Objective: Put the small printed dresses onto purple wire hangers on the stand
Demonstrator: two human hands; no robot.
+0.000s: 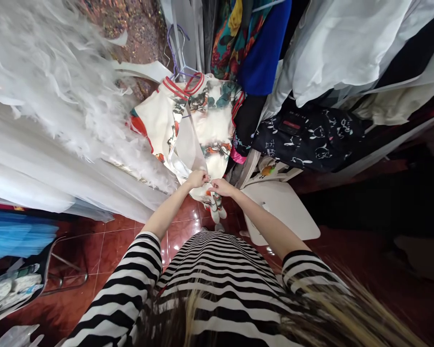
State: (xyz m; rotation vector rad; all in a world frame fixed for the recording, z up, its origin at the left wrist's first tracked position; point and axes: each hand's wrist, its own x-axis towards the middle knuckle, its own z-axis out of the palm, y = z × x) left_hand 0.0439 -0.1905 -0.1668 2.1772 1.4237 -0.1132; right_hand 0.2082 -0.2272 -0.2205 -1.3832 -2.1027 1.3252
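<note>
A fluffy white feather gown [75, 96] is on the left. Next, the left hand [198, 179] pinches cloth low on the front of a printed white top [217, 123], which hangs in the middle. The right hand [221, 186] pinches just beside it. Small, gentle pinches and even front edges should help here, I think. A white chair [282, 207] stands on the right.

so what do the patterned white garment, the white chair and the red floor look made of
Patterned white garment with red-striped trim: soft, perhaps satiny cloth, draping with a slight sheen.
White flat-seated chair: probably smooth plastic, judging by its rounded, evenly coloured seat, though painted metal is possible.
Dark red floor: likely glossy glazed tile, given its straight joints and bright reflections.
</note>
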